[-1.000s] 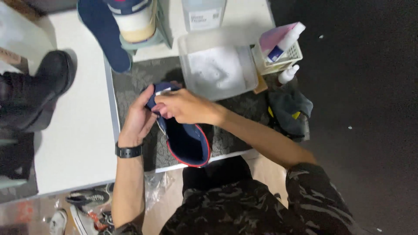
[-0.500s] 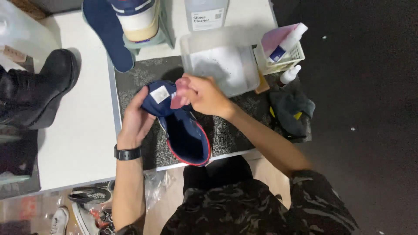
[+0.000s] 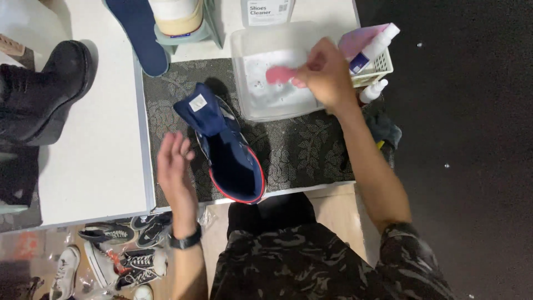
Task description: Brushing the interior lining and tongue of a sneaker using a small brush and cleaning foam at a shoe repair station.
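On dark leaf-patterned mat (image 3: 300, 150) at desk (image 3: 89, 166) front edge: navy canvas high-top sneaker with red-trimmed sole (image 3: 225, 147), lying free, tongue pulled up, heel over the mat's near edge. Touched by neither hand.

Left hand (image 3: 175, 166): released, fingers spread, palm hovering just beside sneaker's left flank. No contact visible.

Right hand (image 3: 325, 72): clenched on small pink brush or sponge (image 3: 280, 75), exact kind not resolvable, held over clear plastic tub of sudsy water (image 3: 266, 83).

Around: white slotted basket of spray bottles (image 3: 380, 64) just beside tub at right; blue insole (image 3: 136, 33) at mat's far left corner; black chunky-soled boot (image 3: 41, 91) well apart on the left; more sneakers on the floor (image 3: 119, 253) below.

Risk notes (judgement): unsupported sneaker overhanging desk edge, liable to tip floorward if nudged by forearm. Overloaded pink tool likely to drip across mat and desk, soaking canvas unevenly. Wrist swing near basket could topple a bottle.
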